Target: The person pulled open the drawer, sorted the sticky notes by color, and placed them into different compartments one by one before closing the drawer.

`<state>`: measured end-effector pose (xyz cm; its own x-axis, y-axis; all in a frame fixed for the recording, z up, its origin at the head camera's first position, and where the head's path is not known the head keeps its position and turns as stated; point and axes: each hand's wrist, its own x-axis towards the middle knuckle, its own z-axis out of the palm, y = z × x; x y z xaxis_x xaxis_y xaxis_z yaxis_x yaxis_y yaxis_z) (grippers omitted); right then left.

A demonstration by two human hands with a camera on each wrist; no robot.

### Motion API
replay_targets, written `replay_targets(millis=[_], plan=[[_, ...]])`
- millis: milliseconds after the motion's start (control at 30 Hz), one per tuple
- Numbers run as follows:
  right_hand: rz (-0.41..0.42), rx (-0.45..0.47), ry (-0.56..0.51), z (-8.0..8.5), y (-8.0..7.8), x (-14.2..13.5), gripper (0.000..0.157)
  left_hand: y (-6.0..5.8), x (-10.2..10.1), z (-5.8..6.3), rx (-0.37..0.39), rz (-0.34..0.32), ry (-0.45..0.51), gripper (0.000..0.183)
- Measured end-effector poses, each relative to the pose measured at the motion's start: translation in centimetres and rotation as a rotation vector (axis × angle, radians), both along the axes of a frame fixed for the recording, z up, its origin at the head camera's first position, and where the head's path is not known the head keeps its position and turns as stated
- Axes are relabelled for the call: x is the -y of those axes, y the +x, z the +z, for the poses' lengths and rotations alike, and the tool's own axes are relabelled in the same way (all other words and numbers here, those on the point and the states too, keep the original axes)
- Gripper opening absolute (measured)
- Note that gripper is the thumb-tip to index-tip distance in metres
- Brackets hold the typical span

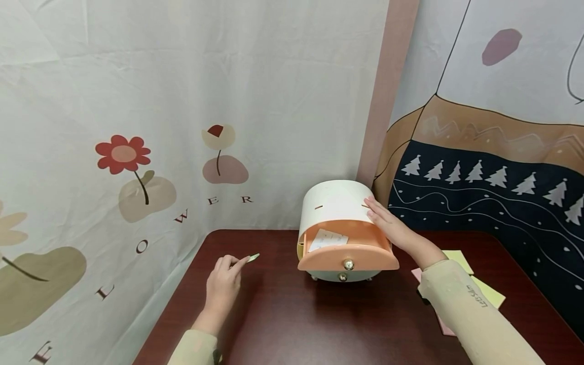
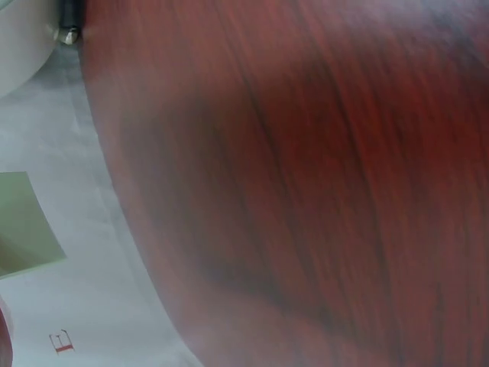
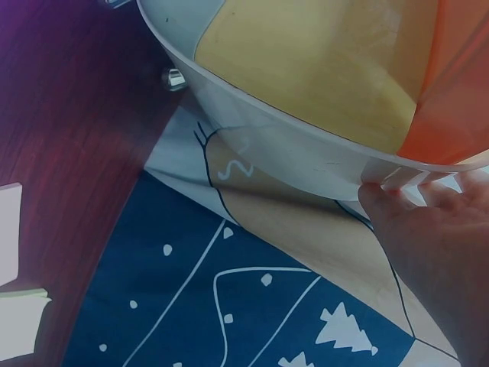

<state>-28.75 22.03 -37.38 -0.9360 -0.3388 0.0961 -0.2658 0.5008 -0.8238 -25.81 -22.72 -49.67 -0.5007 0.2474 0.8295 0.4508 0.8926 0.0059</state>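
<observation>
Pale green paper (image 1: 253, 257) is pinched in the left grip (image 1: 222, 284), thumb against fingers, and is held above the left side of the dark red worktop (image 1: 274, 309), apart from the white cabinet (image 1: 335, 203). In the left wrist view, part of its flat face is shown at the edge. It would best be held lightly by 1 margin, so that no crease is made and the rest is left free.

Further right, the cabinet, with its rounded top, is set upright near the back. Its peach drawer (image 1: 349, 252) is pulled out, and a white slip (image 1: 328, 239) is seen tilted inside; its marks cannot be read. A pale lower drawer (image 1: 328, 276) is set beneath, and 2 round knobs (image 1: 349, 264) are shown.

The cabinet's upper right side is touched by the right grip (image 1: 394, 230); its fingers are laid nearly straight and nothing is pinched. This seems to be steadying, best done with even, gentle pressure, so that the cabinet is not slid or tipped.

At far right, yellow paper (image 1: 490, 293) and pink paper (image 1: 444, 327) are partly hidden by the sleeve (image 1: 479, 319); care should be taken that neither is dragged.
</observation>
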Motion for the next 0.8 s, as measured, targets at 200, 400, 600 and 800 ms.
replay_targets(millis=[200, 400, 600, 800], plan=[[-0.001, -0.002, -0.003, 0.1, 0.1, 0.1, 0.06, 0.0, -1.0, 0.6, -0.078, -0.04, 0.022, 0.042], [-0.002, 0.002, -0.002, 0.0, 0.1, 0.1, 0.061, 0.1, -2.1, 1.4, -0.13, -0.082, 0.05, 0.041], [-0.007, 0.003, 0.001, 0.0, 0.1, 0.1, 0.06, 0.4, -3.1, 2.6, -0.154, -0.109, 0.06, 0.041], [-0.003, -0.001, -0.011, 0.2, 0.4, 0.3, 0.06, 0.7, -4.2, 3.6, -0.189, -0.145, 0.069, 0.038]])
